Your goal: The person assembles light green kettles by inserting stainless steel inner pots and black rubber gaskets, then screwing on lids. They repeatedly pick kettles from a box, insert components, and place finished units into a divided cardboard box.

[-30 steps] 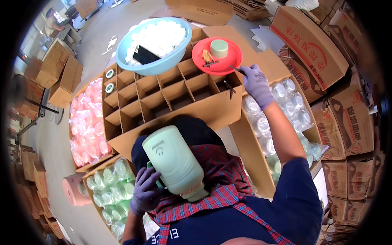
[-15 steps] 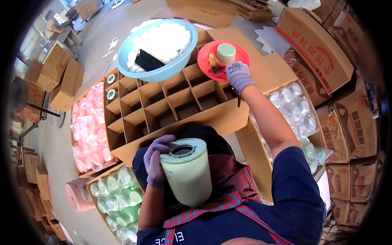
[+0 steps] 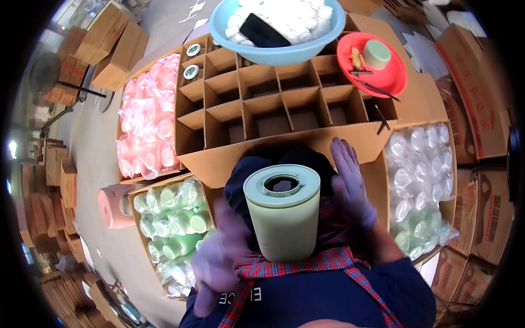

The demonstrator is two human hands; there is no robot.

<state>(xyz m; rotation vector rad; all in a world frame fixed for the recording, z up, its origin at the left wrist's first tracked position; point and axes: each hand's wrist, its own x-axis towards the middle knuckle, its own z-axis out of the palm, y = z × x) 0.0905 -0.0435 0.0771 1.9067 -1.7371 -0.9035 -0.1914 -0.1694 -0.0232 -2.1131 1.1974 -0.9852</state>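
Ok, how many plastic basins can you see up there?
2: the blue basin, on the far side of the divided carton, and the red basin, at the carton's right end. Others could be hidden.

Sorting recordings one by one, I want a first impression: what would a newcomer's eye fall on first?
Probably the pale green container, round opening upward, at the person's lap between the left hand and right hand. Next, at the top of the view, the light blue basin heaped with white pieces, a black phone on them. Then the bright red dish to its right, on the divided carton.
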